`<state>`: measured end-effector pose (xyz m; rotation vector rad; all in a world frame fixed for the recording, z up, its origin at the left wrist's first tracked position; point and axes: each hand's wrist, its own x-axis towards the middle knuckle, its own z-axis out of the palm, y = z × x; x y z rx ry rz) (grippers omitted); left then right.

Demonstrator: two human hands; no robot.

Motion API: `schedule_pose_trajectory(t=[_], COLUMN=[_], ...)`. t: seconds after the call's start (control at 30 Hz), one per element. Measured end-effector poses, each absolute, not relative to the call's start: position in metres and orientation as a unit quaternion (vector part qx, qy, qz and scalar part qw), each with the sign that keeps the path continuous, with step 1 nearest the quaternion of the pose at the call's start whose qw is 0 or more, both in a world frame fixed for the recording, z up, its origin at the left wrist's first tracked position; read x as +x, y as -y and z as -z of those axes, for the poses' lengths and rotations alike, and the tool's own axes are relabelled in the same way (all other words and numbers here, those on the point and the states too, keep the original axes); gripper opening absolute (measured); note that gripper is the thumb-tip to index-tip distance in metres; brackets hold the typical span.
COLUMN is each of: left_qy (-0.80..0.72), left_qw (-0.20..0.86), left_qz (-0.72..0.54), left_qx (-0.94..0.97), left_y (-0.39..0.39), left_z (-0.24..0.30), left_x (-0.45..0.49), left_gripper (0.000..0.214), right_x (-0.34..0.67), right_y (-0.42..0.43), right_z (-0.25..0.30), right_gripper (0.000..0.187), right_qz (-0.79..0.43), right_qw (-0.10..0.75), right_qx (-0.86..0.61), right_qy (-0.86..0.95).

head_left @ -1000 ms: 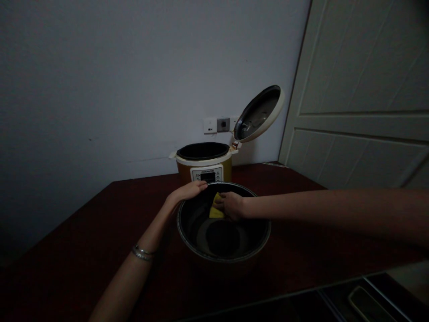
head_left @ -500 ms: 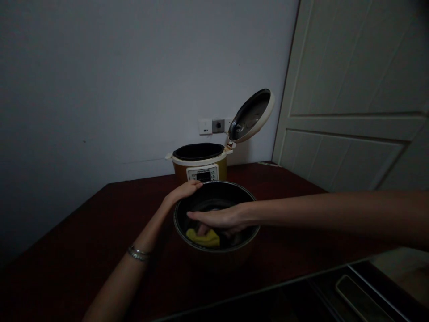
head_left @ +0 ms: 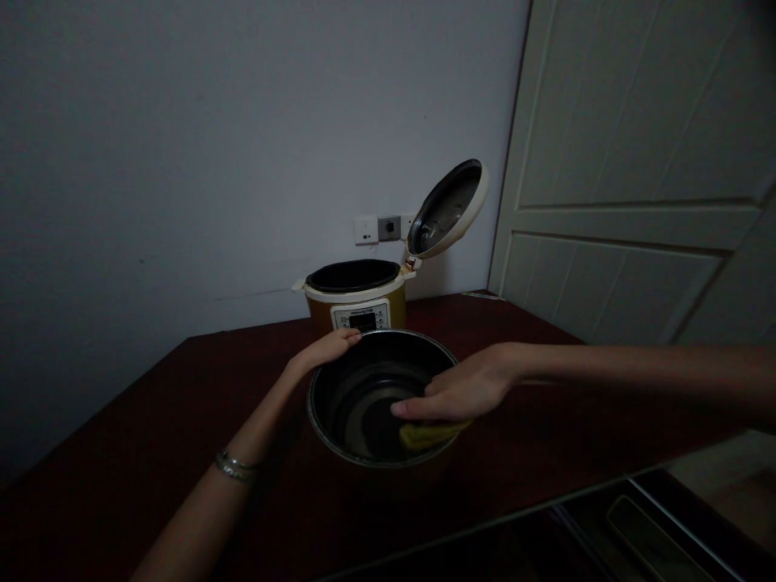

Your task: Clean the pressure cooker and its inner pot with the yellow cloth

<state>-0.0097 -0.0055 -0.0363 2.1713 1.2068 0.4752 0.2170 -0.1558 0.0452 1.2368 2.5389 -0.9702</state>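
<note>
Shifted from near left to near right in the black inner pot, yellow cloth lies over its near right edge, long axis left to right, gripped beneath the nearer right hand, left hand clasping the pot's far left edge.

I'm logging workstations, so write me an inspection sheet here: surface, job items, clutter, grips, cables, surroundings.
Surface: dark red tabletop, dimly lit.
Job items: dark-lined pot in front of the cooker; cooker's lid raised; yellow cloth at the pot's near-right side.
Clutter: dark object beyond the tabletop's near edge, too dim to identify.
Grips: left grip on the pot's rim; right grip holding the cloth.
Cables: nothing seen.
Surroundings: pale wall, wall sockets, panelled door at right.
</note>
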Motion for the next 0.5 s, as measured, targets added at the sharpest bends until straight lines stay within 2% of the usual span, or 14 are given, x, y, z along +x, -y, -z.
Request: schedule_pose_trajectory(t=[0.07, 0.17, 0.33, 0.5], left_qy=[-0.453, -0.447, -0.440, -0.455], left_qw=[0.306, 0.301, 0.286, 0.287], left_qz=[-0.171, -0.166, -0.166, -0.173], left_qx=[0.819, 0.826, 0.835, 0.825], left_y=[0.006, 0.005, 0.002, 0.004], left_z=[0.035, 0.034, 0.035, 0.035], left_x=[-0.010, -0.010, -0.010, -0.009], left_gripper=[0.030, 0.029, 0.028, 0.023], right_x=[0.228, 0.235, 0.214, 0.177], right_y=[0.143, 0.115, 0.061, 0.036], right_z=[-0.046, -0.038, -0.010, 0.023], right_gripper=[0.078, 0.082, 0.051, 0.016], right_qz=[0.203, 0.033, -0.122, -0.065], right_qw=[0.188, 0.231, 0.217, 0.131], right_qx=[0.417, 0.393, 0.228, 0.171], right_qy=[-0.866, -0.889, -0.941, -0.974])
